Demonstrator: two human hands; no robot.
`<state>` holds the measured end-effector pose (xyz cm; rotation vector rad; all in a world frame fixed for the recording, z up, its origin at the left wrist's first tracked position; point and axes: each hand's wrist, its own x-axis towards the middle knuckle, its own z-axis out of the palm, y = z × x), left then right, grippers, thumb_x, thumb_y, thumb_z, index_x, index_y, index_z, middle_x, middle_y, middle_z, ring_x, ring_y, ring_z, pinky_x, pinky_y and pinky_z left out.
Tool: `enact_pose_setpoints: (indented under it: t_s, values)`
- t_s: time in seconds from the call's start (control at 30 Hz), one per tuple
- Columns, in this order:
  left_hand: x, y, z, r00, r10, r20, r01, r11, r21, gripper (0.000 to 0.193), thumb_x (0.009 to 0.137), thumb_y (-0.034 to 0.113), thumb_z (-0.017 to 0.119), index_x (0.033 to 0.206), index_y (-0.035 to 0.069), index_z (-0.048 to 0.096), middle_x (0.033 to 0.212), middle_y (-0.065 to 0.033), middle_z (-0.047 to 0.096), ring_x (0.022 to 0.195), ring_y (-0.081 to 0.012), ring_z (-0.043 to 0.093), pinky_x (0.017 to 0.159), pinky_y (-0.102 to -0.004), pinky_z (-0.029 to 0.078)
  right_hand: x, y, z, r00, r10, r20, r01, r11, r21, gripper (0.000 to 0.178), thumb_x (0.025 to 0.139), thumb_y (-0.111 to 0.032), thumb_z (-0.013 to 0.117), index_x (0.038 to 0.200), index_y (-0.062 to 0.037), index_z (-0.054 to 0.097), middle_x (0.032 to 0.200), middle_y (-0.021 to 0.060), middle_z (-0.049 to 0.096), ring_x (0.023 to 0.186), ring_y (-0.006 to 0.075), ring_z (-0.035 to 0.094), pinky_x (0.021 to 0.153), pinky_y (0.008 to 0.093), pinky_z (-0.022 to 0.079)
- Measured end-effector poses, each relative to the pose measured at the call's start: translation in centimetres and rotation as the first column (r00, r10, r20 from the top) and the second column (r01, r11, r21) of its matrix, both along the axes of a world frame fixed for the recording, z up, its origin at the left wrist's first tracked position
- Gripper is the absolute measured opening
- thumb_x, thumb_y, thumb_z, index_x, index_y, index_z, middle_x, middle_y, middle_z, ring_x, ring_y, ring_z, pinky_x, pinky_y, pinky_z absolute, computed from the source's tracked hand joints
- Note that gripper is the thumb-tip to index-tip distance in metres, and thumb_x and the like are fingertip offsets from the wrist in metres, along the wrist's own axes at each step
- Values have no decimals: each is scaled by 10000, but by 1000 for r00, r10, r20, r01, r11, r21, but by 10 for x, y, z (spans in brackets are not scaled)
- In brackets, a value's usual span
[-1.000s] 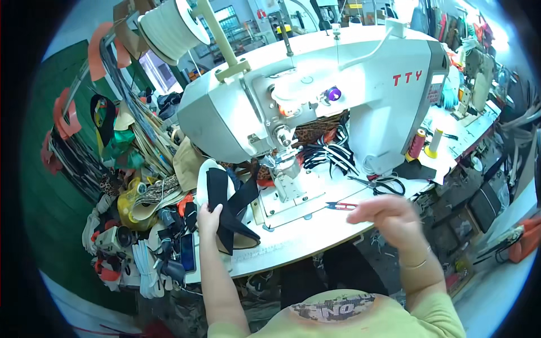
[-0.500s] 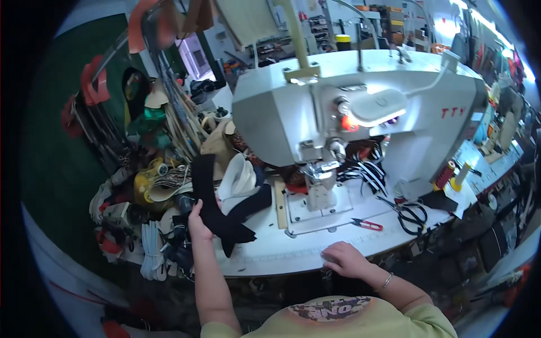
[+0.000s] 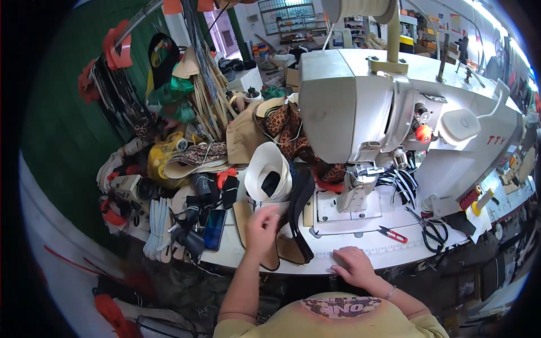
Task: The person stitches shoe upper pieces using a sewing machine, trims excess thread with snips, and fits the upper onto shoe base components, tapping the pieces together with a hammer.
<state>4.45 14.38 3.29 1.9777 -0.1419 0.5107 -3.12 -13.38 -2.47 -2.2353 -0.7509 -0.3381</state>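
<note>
My left hand (image 3: 262, 230) is over the front of the sewing machine table, its bent fingers smeared by motion. It is just below a white rolled piece (image 3: 268, 163) with a dark patch inside. Below and beside this hand lie dark-edged tan pieces (image 3: 239, 221). A curved black piece (image 3: 301, 214) with a tan inner side stands to the right of the hand, left of the machine's needle area. My right hand (image 3: 355, 267) rests at the table's front edge, fingers curled together. Something greyish shows between its thumb and fingers, too small to name.
The big white sewing machine (image 3: 332, 107) fills the upper right. On the table lie red-handled thread snips (image 3: 393, 234), black scissors (image 3: 434, 232) and a phone (image 3: 214, 230). White strap bundles (image 3: 158, 231) and a leopard-print piece (image 3: 282, 127) crowd the left and back.
The black piece my left hand held is now to its right, apart from it. That hand has moved right, toward the white piece. My view has shifted left; the right hand stays at the edge.
</note>
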Motion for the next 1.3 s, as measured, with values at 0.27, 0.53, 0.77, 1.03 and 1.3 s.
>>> enact_pose_setpoints:
  t_s: [0.27,0.53,0.77,1.03,1.3]
  values:
    - [31,5,-3,989,145,24,-120,700,704,671,711,204,746,1299,68,452,1267,-167,500,1245,-305,416,1064,-517,220,25,64,16,982,34,-186,17,964,266,958,665,-314,813,1369,41,269,1329,264,403,1200,347,463,1003,399,368]
    - [47,-3,8,945,199,260,-322,708,628,576,657,222,770,1175,115,542,1066,-111,594,1069,-299,525,1020,-520,263,81,126,-1,798,60,-600,245,877,413,668,771,-193,709,1308,27,377,1017,158,613,945,221,597,867,309,456]
    - [75,80,64,776,431,462,-627,443,641,754,667,267,781,1310,107,421,1171,-154,506,1140,-369,438,1017,-496,290,84,109,-16,743,233,-627,166,844,510,452,834,-178,633,1228,2,502,996,141,646,890,190,616,810,306,476]
    - [26,-28,-12,838,-315,-445,321,945,-64,770,738,273,737,1332,-33,355,1265,-253,488,1172,-343,501,951,-380,411,71,97,-5,877,360,-317,-257,911,323,863,793,-351,709,1407,19,229,1379,254,368,1285,339,388,1060,368,322]
    - [4,-1,4,925,-78,-372,119,989,87,416,816,79,589,1204,-38,495,960,-170,661,898,-281,637,802,-343,491,42,13,-1,970,242,14,-240,967,-86,435,710,-214,750,1089,-59,604,1207,174,540,1139,353,504,973,432,405]
